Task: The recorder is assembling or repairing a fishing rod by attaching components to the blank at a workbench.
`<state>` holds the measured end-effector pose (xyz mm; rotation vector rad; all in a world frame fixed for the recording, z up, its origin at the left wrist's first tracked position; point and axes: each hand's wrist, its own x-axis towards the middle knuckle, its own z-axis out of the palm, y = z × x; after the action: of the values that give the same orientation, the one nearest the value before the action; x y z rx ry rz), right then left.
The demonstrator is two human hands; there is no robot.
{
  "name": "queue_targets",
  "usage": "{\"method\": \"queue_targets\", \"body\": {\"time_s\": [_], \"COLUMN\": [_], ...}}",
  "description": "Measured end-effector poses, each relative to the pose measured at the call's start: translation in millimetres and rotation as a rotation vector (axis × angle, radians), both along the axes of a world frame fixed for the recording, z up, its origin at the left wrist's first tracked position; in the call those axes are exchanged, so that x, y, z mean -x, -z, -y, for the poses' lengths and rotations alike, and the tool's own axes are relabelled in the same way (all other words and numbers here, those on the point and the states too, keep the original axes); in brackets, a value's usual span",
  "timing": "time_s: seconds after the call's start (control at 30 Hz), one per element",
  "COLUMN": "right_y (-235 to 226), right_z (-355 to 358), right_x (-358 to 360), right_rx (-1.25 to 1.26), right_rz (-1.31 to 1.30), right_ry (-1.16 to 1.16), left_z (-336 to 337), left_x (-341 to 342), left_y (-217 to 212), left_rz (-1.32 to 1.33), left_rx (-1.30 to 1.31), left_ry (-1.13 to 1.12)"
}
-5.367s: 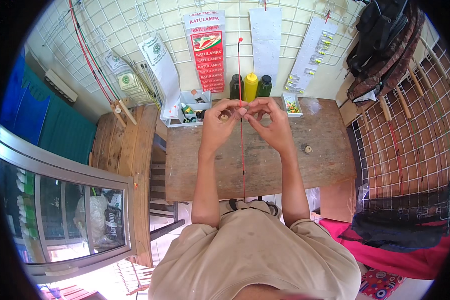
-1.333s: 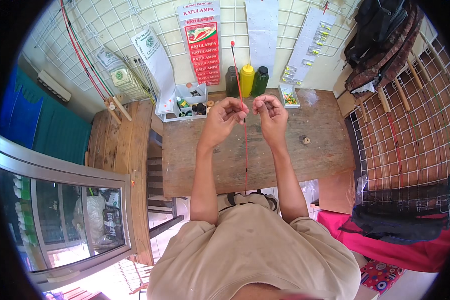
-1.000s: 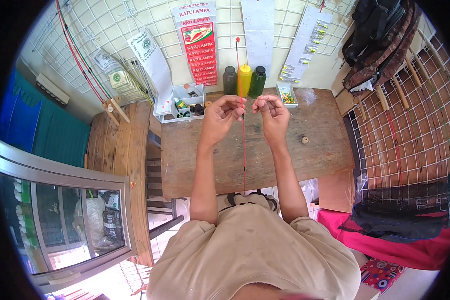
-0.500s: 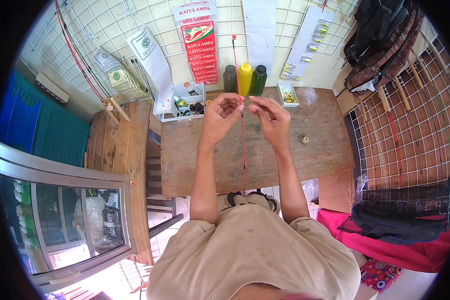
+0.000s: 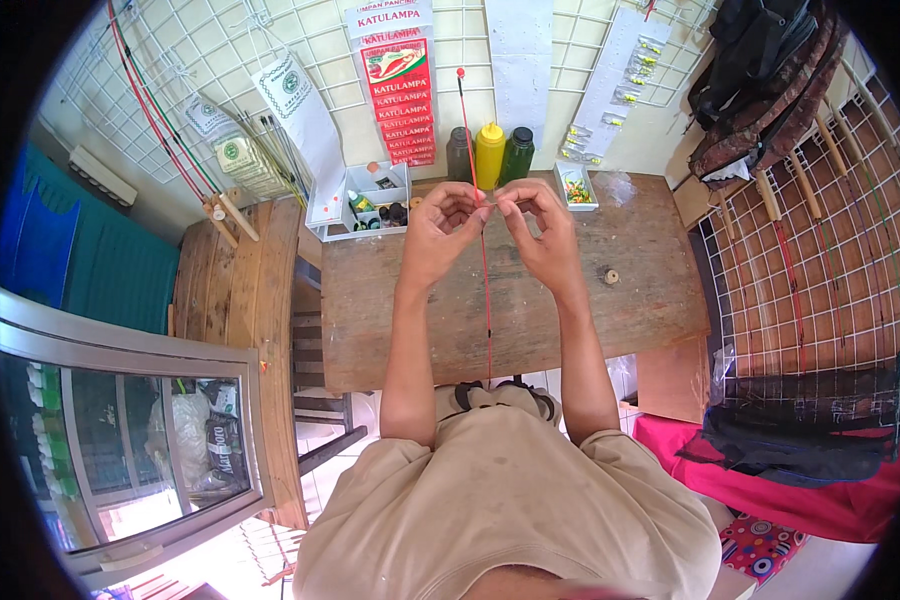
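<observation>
A thin red fishing rod [image 5: 486, 280] with dark bands and a red knob at its far end runs away from my body above the wooden table. My left hand [image 5: 438, 235] is closed on it, thumb and fingertips pinching the shaft. Just right of the shaft, my right hand [image 5: 544, 238] has its thumb and forefinger pressed together, nearly meeting the left fingertips. Whatever lies in that pinch is too small to make out.
On the wooden table [image 5: 400, 320] stand a grey bottle [image 5: 459, 158], a yellow bottle [image 5: 490, 158] and a dark green bottle [image 5: 517, 158]. A white organizer [image 5: 370, 234] holds small bottles. There is a small box of colourful bits [image 5: 577, 190] and a wooden ring [image 5: 611, 276].
The rod's far end has swung slightly left. My right fingers have lowered a little and drawn into a tighter pinch beside the shaft; the left hand keeps its hold.
</observation>
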<state>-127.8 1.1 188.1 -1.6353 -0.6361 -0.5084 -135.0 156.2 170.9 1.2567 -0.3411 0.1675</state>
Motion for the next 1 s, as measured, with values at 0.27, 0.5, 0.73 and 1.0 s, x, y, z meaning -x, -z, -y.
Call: {"method": "queue_targets", "body": {"time_s": [0.27, 0.5, 0.73, 1.0], "right_y": [8.7, 15.8, 16.8, 16.9], "right_z": [-0.8, 0.7, 0.9, 0.4], "right_x": [-0.9, -1.7, 1.0, 0.9], "right_rx": [-0.212, -0.310, -0.321, -0.328], "right_rz": [-0.254, -0.294, -0.312, -0.326], "right_ry": [-0.161, -0.204, -0.209, -0.215], "left_z": [-4.4, -5.8, -7.8, -8.6], "left_x": [1.1, 0.3, -0.1, -2.3], "left_y": [-1.8, -0.8, 0.6, 1.1], "left_rz": [-0.047, -0.053, -0.032, -0.017], "left_rx": [-0.007, 0.005, 0.030, 0.015], "left_ry": [0.011, 0.011, -0.002, 0.005]}}
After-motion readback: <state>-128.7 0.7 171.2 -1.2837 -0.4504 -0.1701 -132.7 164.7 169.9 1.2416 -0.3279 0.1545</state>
